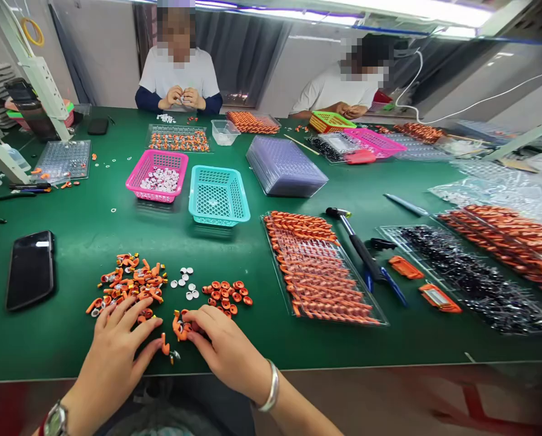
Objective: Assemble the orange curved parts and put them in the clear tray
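My left hand (116, 348) lies flat on the green table (93, 230), fingers spread over the near edge of a heap of small orange parts (132, 281). One orange piece (165, 346) lies by its fingertips. My right hand (223, 345) rests beside it with its fingertips on an orange part (178, 327). Just beyond lie a few white discs (184, 283) and a cluster of orange rings (228, 293). A clear tray (318, 269) filled with rows of orange parts sits to the right.
A black phone (31, 269) lies at left. A pink basket (157, 175) and a teal basket (218, 195) stand mid-table, with stacked trays (284, 166) behind. A hammer (356, 242) and trays of dark and orange parts lie right. Two people sit across the table.
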Motion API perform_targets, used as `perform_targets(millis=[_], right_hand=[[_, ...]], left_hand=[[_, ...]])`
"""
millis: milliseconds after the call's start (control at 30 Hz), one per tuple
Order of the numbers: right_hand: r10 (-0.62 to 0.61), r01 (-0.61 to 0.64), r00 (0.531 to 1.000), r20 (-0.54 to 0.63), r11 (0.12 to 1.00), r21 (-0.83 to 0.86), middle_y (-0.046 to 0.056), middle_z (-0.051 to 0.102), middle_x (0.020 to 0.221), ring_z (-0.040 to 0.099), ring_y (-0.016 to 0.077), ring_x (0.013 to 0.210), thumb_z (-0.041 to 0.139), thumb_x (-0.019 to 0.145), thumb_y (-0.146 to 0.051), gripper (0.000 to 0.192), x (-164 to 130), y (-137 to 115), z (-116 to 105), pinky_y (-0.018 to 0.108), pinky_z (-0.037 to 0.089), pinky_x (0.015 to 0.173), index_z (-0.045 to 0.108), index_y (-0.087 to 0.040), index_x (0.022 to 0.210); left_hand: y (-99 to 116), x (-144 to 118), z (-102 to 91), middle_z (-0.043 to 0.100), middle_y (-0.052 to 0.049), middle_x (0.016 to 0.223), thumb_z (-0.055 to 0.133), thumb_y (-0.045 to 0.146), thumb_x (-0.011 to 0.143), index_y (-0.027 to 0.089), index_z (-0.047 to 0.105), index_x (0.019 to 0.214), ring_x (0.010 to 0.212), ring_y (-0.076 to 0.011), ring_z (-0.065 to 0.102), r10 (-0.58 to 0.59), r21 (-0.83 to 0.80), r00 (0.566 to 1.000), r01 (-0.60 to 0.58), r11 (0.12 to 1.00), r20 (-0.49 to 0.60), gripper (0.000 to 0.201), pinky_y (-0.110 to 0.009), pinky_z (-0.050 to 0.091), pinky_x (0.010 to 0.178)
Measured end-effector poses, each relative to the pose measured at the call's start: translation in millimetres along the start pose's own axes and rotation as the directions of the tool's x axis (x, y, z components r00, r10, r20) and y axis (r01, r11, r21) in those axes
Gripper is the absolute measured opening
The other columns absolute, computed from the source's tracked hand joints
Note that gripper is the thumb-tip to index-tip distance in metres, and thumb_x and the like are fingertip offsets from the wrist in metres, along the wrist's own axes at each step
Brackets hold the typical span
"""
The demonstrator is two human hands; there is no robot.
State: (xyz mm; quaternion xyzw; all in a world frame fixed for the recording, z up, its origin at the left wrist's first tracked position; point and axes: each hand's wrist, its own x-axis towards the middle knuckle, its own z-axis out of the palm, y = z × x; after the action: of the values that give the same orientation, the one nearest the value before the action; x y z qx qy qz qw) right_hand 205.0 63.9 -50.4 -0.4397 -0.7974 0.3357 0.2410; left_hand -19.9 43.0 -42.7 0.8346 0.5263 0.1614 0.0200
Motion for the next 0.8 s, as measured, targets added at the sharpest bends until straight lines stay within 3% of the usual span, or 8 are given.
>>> perform_targets(millis=[100,233,367,467,567,633,733,800], right_hand=[[-0.015,0.016,0.999,-0.033,0.999,0.035,0.008,0.062,0.092,0.06,0.0223,0.084,0.05,0.092,-0.006,0.023,-2,1,2,0.036,0.052,0.075,0.061,-0.018,0.108],[-0.021,0.03,0.997,-0.08,0.994,0.108,0.01,0.061,0.095,0.061,0.0222,0.087,0.045,0.094,-0.008,0.025,-7,3,0,0.035,0.053,0.077,0.062,-0.017,0.11],[0.005,0.017,0.991,-0.131,0.986,0.167,0.011,0.06,0.098,0.061,0.0225,0.092,0.041,0.096,-0.01,0.027,-14,5,-6,0.036,0.052,0.082,0.062,-0.018,0.113],[0.022,0.016,0.988,-0.153,0.969,0.247,0.008,0.061,0.095,0.06,0.0209,0.09,0.042,0.096,-0.011,0.023,-17,5,-9,0.034,0.05,0.082,0.061,-0.02,0.105],[0.028,0.038,0.982,-0.186,0.938,0.344,0.005,0.062,0.092,0.061,0.0187,0.086,0.043,0.096,-0.011,0.018,-16,4,-7,0.031,0.05,0.079,0.057,-0.021,0.101],[0.025,0.057,0.977,-0.213,0.928,0.369,0.005,0.062,0.092,0.06,0.0178,0.083,0.043,0.096,-0.011,0.017,-15,3,-6,0.03,0.049,0.076,0.056,-0.021,0.101],[-0.004,0.087,0.973,-0.229,0.931,0.355,0.005,0.062,0.093,0.06,0.018,0.086,0.043,0.096,-0.01,0.017,-15,1,-3,0.03,0.049,0.077,0.056,-0.021,0.099],[-0.017,0.1,0.971,-0.238,0.935,0.34,0.006,0.062,0.094,0.06,0.0183,0.088,0.042,0.096,-0.01,0.018,-16,0,-3,0.03,0.048,0.079,0.057,-0.02,0.099]], left_hand=[[17,6,1.1,0.069,-0.008,0.112,0.067,0.03,0.086,0.026,0.069,0.105,0.106,-0.0313,0.058,-0.04,-0.044,0.996,0.036,0.998,-0.085,0.019,-0.047,0.036,0.092],[35,19,2.6,0.072,-0.003,0.093,0.064,0.023,0.089,0.024,0.069,0.09,0.087,-0.0234,0.061,-0.006,-0.132,1.0,0.009,0.991,0.018,0.005,-0.039,0.034,0.081],[35,26,1.8,0.073,-0.001,0.09,0.058,0.014,0.089,0.021,0.067,0.083,0.086,-0.0232,0.061,-0.003,-0.171,0.998,0.014,0.985,0.066,0.013,-0.041,0.032,0.082],[34,28,1.8,0.073,-0.004,0.096,0.058,0.017,0.089,0.022,0.068,0.089,0.091,-0.0267,0.062,-0.079,-0.289,0.994,0.096,0.953,0.069,0.011,-0.043,0.034,0.085],[38,32,1.0,0.074,-0.006,0.098,0.056,0.025,0.09,0.021,0.066,0.103,0.091,-0.0255,0.065,-0.16,-0.477,0.979,0.201,0.856,0.125,0.017,-0.04,0.043,0.083],[41,37,-1.1,0.074,-0.004,0.093,0.054,0.027,0.092,0.021,0.065,0.106,0.083,-0.0213,0.067,-0.164,-0.606,0.96,0.27,0.748,0.225,0.019,-0.032,0.049,0.075],[44,46,-4.5,0.074,-0.002,0.084,0.057,0.031,0.09,0.02,0.065,0.095,0.075,-0.0187,0.069,-0.152,-0.756,0.902,0.424,0.498,0.405,0.015,-0.026,0.052,0.065],[43,49,-5.1,0.074,-0.003,0.08,0.06,0.033,0.087,0.019,0.065,0.088,0.074,-0.0194,0.069,-0.156,-0.776,0.879,0.471,0.418,0.45,0.016,-0.025,0.052,0.063]])
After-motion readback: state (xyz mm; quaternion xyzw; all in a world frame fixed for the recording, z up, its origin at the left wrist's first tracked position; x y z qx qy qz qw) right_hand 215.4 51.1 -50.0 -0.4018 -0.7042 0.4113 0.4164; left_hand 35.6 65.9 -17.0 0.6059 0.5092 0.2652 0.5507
